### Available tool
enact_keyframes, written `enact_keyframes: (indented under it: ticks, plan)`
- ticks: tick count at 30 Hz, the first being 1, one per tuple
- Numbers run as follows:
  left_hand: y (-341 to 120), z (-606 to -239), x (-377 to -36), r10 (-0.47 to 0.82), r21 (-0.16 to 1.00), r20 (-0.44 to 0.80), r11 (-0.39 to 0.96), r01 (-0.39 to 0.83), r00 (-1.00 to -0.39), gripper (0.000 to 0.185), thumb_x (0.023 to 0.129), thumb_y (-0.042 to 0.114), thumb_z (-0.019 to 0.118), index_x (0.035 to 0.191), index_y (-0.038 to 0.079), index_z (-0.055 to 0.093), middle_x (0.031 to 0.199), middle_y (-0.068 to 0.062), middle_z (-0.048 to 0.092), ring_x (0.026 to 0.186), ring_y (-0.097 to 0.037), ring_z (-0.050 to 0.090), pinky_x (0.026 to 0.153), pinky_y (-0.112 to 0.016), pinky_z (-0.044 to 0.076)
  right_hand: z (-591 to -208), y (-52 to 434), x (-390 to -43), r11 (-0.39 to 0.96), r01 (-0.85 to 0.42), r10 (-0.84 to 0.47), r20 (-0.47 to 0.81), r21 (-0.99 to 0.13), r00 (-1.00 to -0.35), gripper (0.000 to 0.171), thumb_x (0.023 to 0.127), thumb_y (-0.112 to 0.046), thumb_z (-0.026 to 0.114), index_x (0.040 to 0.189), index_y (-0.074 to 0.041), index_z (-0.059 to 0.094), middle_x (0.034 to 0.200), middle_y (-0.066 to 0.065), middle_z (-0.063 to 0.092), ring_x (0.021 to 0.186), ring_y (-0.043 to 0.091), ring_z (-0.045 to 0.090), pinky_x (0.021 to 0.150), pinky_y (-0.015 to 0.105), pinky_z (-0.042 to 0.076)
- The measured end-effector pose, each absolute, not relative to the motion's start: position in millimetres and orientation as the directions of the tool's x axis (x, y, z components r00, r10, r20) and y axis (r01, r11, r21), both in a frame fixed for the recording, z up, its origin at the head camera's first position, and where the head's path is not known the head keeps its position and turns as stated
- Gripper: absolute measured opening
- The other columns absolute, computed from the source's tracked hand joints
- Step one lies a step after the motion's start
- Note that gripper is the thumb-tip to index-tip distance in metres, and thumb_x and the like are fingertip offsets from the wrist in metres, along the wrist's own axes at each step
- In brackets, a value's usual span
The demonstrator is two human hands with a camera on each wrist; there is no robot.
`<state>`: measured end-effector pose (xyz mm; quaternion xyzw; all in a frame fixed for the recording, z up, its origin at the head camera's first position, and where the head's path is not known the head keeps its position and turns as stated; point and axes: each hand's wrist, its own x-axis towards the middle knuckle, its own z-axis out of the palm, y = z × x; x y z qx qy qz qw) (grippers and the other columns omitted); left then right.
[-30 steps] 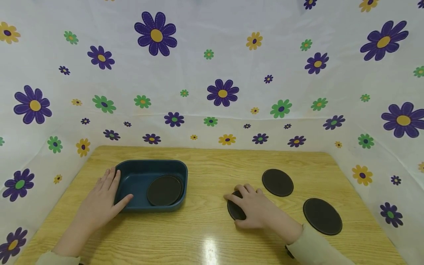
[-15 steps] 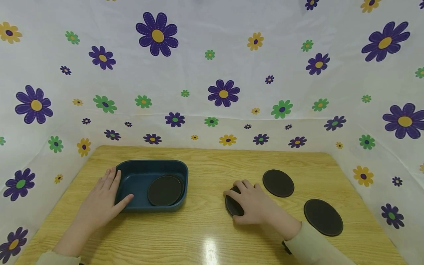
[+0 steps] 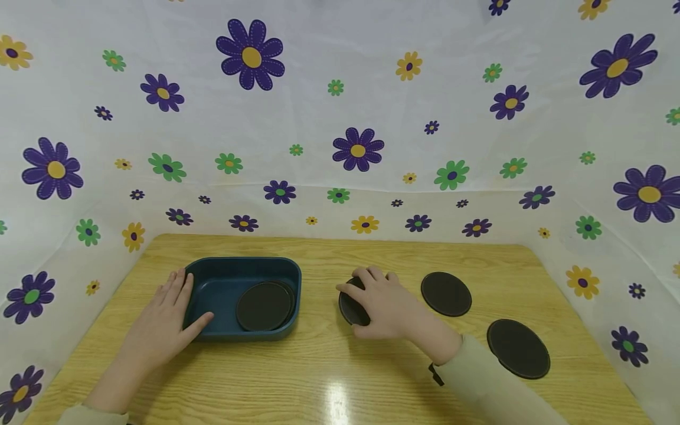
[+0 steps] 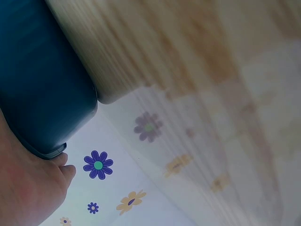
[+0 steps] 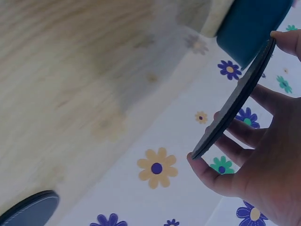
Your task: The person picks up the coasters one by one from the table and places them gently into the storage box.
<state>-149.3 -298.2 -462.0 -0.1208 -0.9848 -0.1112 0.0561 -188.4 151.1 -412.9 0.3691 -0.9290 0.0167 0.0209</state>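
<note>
Right hand (image 3: 383, 305) has carried a black coaster (image 3: 353, 306) leftward toward the blue bin (image 3: 243, 267), pinching its rim; thin, light, stiff-looking. Left hand (image 3: 162, 321) lies flat against the bin.

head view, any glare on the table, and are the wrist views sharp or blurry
Head view: sharp, with a bright white glare patch on the wooden table near its front edge. Left wrist view: soft, the wood grain smeared and the blue tray without crisp edges. Right wrist view: the table is blurred, while the dark disc held edge-on in the right hand is fairly clear.
</note>
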Motion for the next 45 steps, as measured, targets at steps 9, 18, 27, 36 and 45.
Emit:
enact_keyframes:
  ticks: [9, 18, 27, 36, 45]
  plan:
    - [-298, -461, -149, 0.224, 0.197, 0.14, 0.949, 0.248, -0.965, 0.1, 0.104, 0.058, 0.059, 0.165, -0.011, 0.02, 0.172, -0.036, 0.019, 0.161, -0.053, 0.017, 0.135, -0.06, 0.01, -394, 120, -198, 0.712, -0.702, -0.698, 0.077, -0.035, -0.712, 0.074, 0.087, -0.049, 0.069, 0.157, -0.029, 0.051, 0.154, 0.015, 0.05, 0.137, 0.037, 0.05, 0.098, 0.06, 0.05]
    - [-298, -461, -149, 0.225, 0.199, 0.132, 0.948, 0.248, -0.965, 0.1, 0.104, 0.058, 0.059, 0.165, -0.011, 0.019, 0.172, -0.036, 0.017, 0.162, -0.053, 0.016, 0.136, -0.058, 0.007, -385, 91, -206, 0.689, -0.723, -0.718, 0.094, -0.042, -0.69, 0.075, 0.089, -0.052, 0.065, 0.159, -0.031, 0.048, 0.154, 0.012, 0.049, 0.138, 0.034, 0.047, 0.098, 0.054, 0.049]
    - [-298, -462, -149, 0.222, 0.209, 0.118, 0.947, 0.242, -0.968, 0.101, 0.105, 0.059, 0.056, 0.165, -0.01, 0.017, 0.173, -0.035, 0.012, 0.163, -0.051, 0.012, 0.135, -0.06, 0.008, -385, 65, -210, 0.683, -0.731, -0.726, 0.099, -0.015, -0.681, 0.073, 0.092, -0.056, 0.062, 0.16, -0.036, 0.045, 0.156, 0.008, 0.047, 0.141, 0.029, 0.045, 0.098, 0.049, 0.048]
    - [-298, -464, -150, 0.221, 0.199, 0.127, 0.949, 0.243, -0.967, 0.101, 0.104, 0.058, 0.058, 0.166, -0.01, 0.018, 0.173, -0.035, 0.014, 0.162, -0.052, 0.014, 0.134, -0.063, 0.011, -385, 33, -212, 0.653, -0.757, -0.756, 0.097, 0.041, -0.647, 0.074, 0.093, -0.06, 0.061, 0.161, -0.038, 0.043, 0.158, 0.006, 0.045, 0.143, 0.027, 0.043, 0.102, 0.049, 0.048]
    - [-298, -463, -150, 0.221, 0.202, 0.126, 0.949, 0.243, -0.967, 0.1, 0.104, 0.059, 0.058, 0.165, -0.01, 0.019, 0.172, -0.036, 0.017, 0.161, -0.053, 0.015, 0.134, -0.063, 0.011, -390, 3, -216, 0.624, -0.774, -0.781, 0.1, 0.104, -0.616, 0.076, 0.093, -0.065, 0.06, 0.162, -0.04, 0.041, 0.159, 0.003, 0.045, 0.142, 0.025, 0.044, 0.106, 0.049, 0.048]
